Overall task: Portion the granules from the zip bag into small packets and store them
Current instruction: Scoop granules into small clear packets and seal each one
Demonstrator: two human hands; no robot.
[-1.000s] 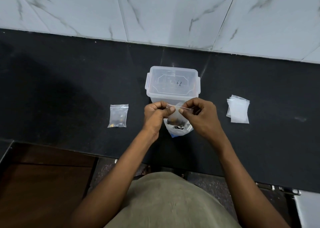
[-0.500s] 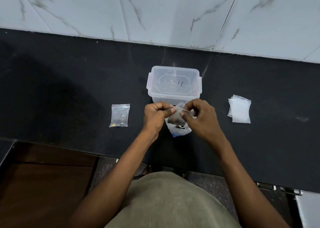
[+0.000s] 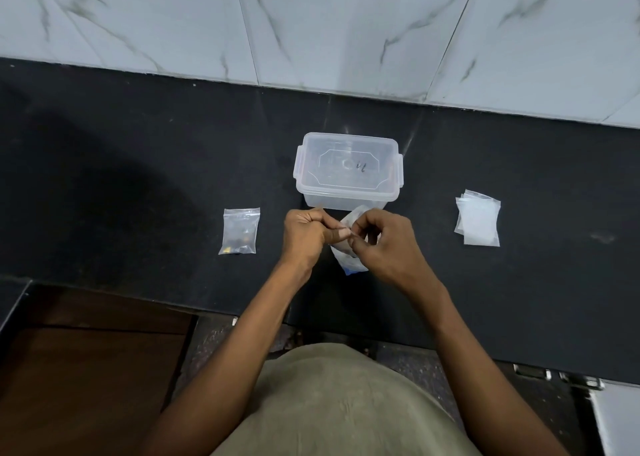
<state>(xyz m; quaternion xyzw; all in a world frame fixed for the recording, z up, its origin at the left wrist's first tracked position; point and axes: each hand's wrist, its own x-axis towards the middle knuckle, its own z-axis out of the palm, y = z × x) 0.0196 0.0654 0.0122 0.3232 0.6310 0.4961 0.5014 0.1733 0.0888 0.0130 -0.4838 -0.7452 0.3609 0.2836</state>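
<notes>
The zip bag [image 3: 348,247] hung between both hands just above the black counter [image 3: 138,185], directly in front of the clear lidded container [image 3: 348,171]. Dark granules inside it were mostly hidden behind the fingers. The left hand [image 3: 306,237] pinched the bag's top edge between thumb and curled fingers; the right hand [image 3: 384,244] pinched the same edge from the other side, fingertips nearly meeting the left thumb. Both grips were clamped on the bag's mouth.

Judging from this, the step was working the zip seal. To do it well, each hand should have held 1 lip only, close to the seal, and kept the bag upright so nothing spilled.

1 filled packet [image 3: 240,231] lay flat on the counter to the left, well apart. A small stack of empty packets [image 3: 478,221] lay to the right. The container's lid was on.
</notes>
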